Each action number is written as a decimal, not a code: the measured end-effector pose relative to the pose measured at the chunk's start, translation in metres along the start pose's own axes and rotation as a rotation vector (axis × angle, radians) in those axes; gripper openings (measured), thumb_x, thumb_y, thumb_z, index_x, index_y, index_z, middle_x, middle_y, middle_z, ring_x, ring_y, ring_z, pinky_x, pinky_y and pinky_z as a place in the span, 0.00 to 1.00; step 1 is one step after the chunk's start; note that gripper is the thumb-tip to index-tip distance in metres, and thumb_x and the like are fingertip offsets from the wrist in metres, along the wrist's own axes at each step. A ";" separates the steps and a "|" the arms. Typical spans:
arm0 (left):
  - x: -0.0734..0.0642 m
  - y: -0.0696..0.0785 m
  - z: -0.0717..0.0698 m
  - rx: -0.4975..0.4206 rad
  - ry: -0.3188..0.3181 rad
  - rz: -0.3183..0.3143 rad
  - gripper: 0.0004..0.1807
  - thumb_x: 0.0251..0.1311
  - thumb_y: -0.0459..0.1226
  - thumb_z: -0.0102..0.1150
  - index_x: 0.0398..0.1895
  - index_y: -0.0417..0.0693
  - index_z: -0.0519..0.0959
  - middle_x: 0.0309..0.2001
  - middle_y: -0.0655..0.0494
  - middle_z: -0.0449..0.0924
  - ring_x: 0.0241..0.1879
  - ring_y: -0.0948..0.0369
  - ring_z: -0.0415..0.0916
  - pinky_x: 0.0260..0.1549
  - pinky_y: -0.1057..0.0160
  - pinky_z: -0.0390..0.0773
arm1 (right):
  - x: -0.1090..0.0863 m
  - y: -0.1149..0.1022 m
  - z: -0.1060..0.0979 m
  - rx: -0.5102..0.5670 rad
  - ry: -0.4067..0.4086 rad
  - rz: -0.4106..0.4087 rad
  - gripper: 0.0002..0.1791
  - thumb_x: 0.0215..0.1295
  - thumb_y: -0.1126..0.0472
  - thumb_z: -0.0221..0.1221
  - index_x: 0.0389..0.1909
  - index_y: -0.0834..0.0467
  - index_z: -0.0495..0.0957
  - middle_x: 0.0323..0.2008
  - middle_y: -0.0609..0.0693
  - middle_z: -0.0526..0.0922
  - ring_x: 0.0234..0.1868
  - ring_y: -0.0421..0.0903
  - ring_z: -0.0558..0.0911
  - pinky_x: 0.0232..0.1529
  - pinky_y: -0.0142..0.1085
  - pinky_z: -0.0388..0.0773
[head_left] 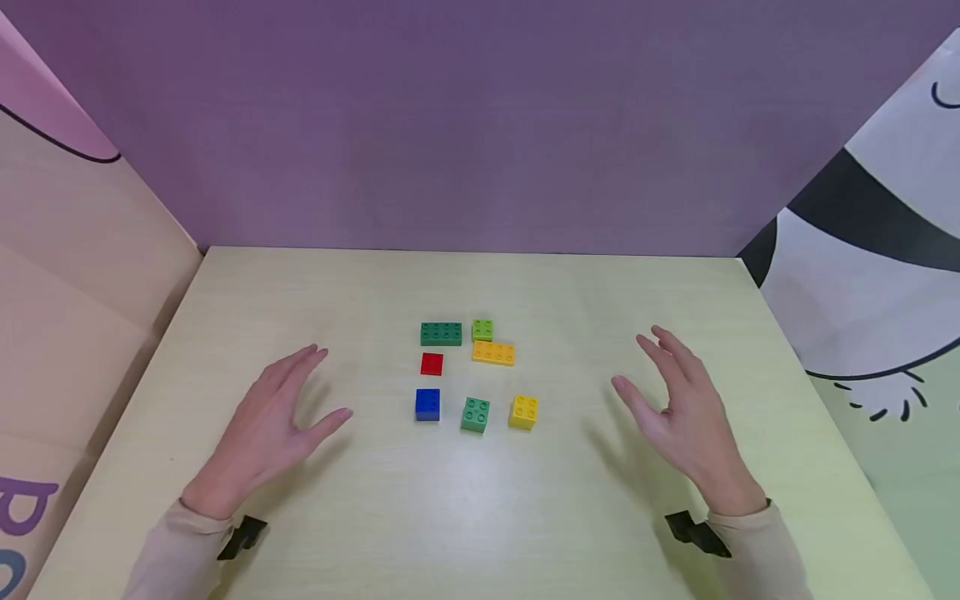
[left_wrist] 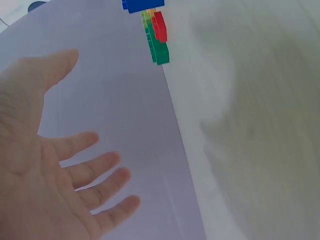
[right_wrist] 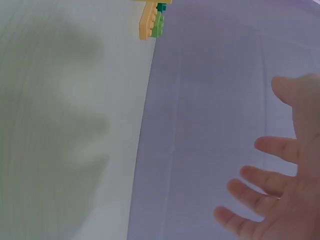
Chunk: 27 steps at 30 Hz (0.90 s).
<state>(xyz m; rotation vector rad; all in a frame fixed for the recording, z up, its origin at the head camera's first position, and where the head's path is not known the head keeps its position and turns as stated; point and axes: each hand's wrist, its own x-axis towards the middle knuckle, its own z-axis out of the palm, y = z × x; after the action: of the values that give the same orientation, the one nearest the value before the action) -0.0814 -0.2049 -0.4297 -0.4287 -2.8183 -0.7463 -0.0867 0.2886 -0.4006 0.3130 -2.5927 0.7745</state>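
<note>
Over the left part of the table my left hand hovers with fingers extended and thumb apart, holding nothing. My right hand is held likewise on the other side, fingers spread. Between them lie several toy building bricks. The blue brick is nearest the left hand, with a red brick behind it. A long dark green brick sits farther back. Beside it a lime green brick adjoins a long orange-yellow brick. A green brick and a yellow brick stand in front.
The pale wooden table ends at a purple back panel. A printed side panel rises at the left, and another panel with black and white shapes stands at the right.
</note>
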 end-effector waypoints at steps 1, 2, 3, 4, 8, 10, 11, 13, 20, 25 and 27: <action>0.000 0.001 0.001 -0.017 -0.008 -0.008 0.45 0.56 0.58 0.67 0.73 0.48 0.64 0.72 0.44 0.64 0.68 0.42 0.64 0.63 0.38 0.66 | 0.000 0.000 0.001 0.014 0.016 -0.005 0.33 0.59 0.54 0.68 0.66 0.55 0.73 0.70 0.55 0.69 0.68 0.63 0.69 0.58 0.61 0.69; 0.001 0.002 0.001 -0.034 -0.017 -0.017 0.45 0.56 0.58 0.67 0.73 0.49 0.64 0.72 0.45 0.65 0.68 0.43 0.64 0.63 0.39 0.66 | 0.000 -0.001 0.002 0.027 0.033 -0.015 0.32 0.58 0.56 0.69 0.65 0.56 0.74 0.69 0.55 0.71 0.68 0.62 0.70 0.57 0.59 0.69; 0.001 0.003 0.002 -0.054 -0.027 -0.028 0.44 0.56 0.58 0.67 0.73 0.50 0.64 0.72 0.46 0.65 0.69 0.44 0.64 0.63 0.39 0.67 | 0.000 -0.001 0.003 0.039 0.048 -0.022 0.31 0.58 0.57 0.69 0.64 0.56 0.75 0.68 0.55 0.72 0.68 0.61 0.71 0.57 0.57 0.70; 0.001 0.005 0.003 -0.072 -0.035 -0.038 0.44 0.57 0.58 0.66 0.73 0.51 0.64 0.72 0.48 0.65 0.69 0.45 0.64 0.63 0.40 0.67 | 0.000 -0.001 0.004 0.050 0.058 -0.026 0.31 0.58 0.58 0.69 0.63 0.56 0.76 0.68 0.54 0.73 0.67 0.60 0.72 0.57 0.54 0.70; 0.003 0.011 0.007 -0.131 -0.027 -0.046 0.42 0.55 0.56 0.69 0.71 0.53 0.67 0.70 0.49 0.68 0.68 0.47 0.65 0.63 0.40 0.68 | 0.000 -0.004 0.009 0.101 0.079 -0.050 0.28 0.57 0.61 0.70 0.61 0.57 0.78 0.65 0.52 0.76 0.64 0.54 0.75 0.60 0.31 0.70; 0.005 0.013 0.010 -0.146 -0.008 -0.036 0.41 0.54 0.55 0.71 0.70 0.52 0.69 0.69 0.49 0.69 0.68 0.46 0.66 0.63 0.40 0.68 | 0.000 -0.005 0.012 0.137 0.078 -0.064 0.27 0.56 0.63 0.70 0.60 0.57 0.79 0.63 0.51 0.78 0.61 0.48 0.77 0.58 0.22 0.68; 0.005 0.014 0.011 -0.154 -0.002 -0.033 0.41 0.53 0.54 0.72 0.69 0.52 0.69 0.69 0.49 0.70 0.67 0.46 0.66 0.63 0.40 0.68 | 0.001 -0.006 0.013 0.158 0.079 -0.075 0.27 0.56 0.65 0.70 0.59 0.57 0.79 0.62 0.52 0.79 0.59 0.45 0.78 0.57 0.19 0.68; 0.006 0.016 0.014 -0.173 0.001 -0.036 0.41 0.52 0.53 0.73 0.68 0.52 0.70 0.68 0.49 0.71 0.67 0.47 0.67 0.63 0.41 0.68 | 0.001 -0.008 0.016 0.205 0.072 -0.088 0.27 0.54 0.68 0.70 0.58 0.58 0.80 0.60 0.52 0.80 0.55 0.38 0.79 0.53 0.20 0.71; 0.008 0.025 0.025 -0.255 -0.046 -0.061 0.40 0.52 0.49 0.74 0.68 0.52 0.70 0.67 0.52 0.72 0.66 0.50 0.70 0.61 0.44 0.72 | -0.001 -0.030 0.020 0.307 0.005 -0.039 0.27 0.53 0.73 0.69 0.57 0.60 0.79 0.53 0.55 0.83 0.47 0.28 0.81 0.48 0.21 0.77; 0.008 0.032 0.032 -0.373 -0.053 -0.070 0.38 0.52 0.43 0.75 0.67 0.49 0.71 0.65 0.50 0.75 0.59 0.49 0.76 0.53 0.45 0.80 | -0.002 -0.047 0.019 0.384 -0.098 0.058 0.24 0.57 0.71 0.68 0.57 0.62 0.79 0.51 0.53 0.84 0.44 0.47 0.86 0.49 0.26 0.81; 0.009 0.035 0.035 -0.426 -0.059 -0.073 0.38 0.52 0.42 0.75 0.67 0.48 0.71 0.64 0.50 0.75 0.59 0.49 0.77 0.53 0.45 0.80 | -0.004 -0.044 0.024 0.414 -0.129 0.086 0.24 0.58 0.70 0.68 0.57 0.62 0.78 0.51 0.51 0.84 0.44 0.50 0.86 0.50 0.29 0.82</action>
<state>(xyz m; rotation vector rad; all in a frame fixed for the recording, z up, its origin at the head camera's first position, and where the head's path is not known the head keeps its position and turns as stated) -0.0826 -0.1558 -0.4418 -0.4169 -2.7308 -1.3783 -0.0766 0.2396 -0.3994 0.3843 -2.5586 1.3665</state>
